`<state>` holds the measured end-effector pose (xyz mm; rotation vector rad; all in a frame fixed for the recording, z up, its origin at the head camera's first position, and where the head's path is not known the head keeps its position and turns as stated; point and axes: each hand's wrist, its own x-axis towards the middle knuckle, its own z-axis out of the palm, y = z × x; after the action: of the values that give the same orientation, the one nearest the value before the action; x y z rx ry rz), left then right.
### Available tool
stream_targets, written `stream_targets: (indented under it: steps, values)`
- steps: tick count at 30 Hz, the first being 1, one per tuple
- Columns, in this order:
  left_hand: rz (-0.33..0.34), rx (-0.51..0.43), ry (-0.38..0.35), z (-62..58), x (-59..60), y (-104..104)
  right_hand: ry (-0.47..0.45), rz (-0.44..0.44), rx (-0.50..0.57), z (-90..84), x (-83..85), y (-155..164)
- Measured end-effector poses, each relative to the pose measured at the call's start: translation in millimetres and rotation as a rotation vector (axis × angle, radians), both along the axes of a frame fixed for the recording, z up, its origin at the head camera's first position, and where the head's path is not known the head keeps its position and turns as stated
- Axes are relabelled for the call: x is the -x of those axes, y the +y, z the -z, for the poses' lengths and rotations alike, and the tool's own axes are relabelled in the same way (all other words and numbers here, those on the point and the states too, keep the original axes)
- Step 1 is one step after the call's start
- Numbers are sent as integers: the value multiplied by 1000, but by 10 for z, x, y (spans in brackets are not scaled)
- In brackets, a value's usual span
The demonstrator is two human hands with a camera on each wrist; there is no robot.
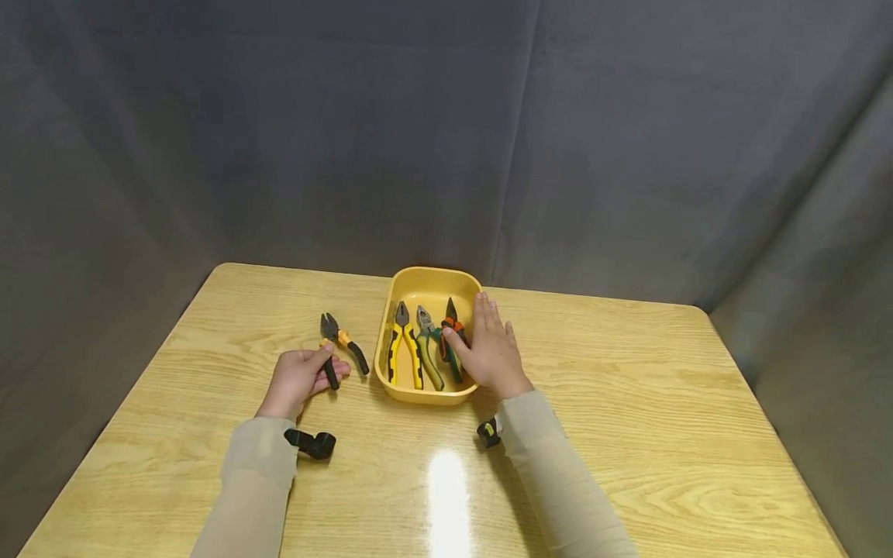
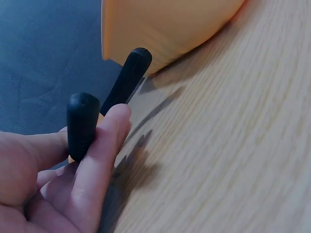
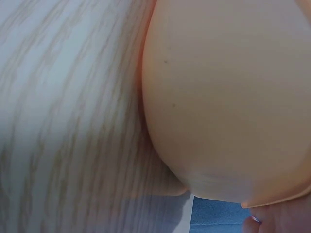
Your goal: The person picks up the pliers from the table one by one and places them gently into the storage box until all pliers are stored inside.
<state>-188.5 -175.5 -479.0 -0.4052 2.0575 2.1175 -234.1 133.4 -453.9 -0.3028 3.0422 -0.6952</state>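
My left hand pinches one handle of a pair of combination pliers with black-and-orange handles. The pliers are spread, held left of a yellow plastic tray. In the left wrist view, the black handle ends stick up past my fingers, close to the tray wall. At the tray's right rim lies my right hand, fingers straight and thumb reaching over the inside. Inside the tray are yellow-and-black pliers, green-handled pliers and dark-nosed pliers with orange on the handles, partly hidden by my thumb.
The tray stands on a light wooden table, towards its back edge. Grey curtains hang behind the table and at both sides. Black wrist straps with cameras sit at my sleeves.
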Motion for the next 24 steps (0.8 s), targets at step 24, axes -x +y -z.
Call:
stream_targets:
  steps: [24]
  values:
    - [-64, 19, 106, -60, 66, 9, 5, -8, 2, 54, 45, -75]
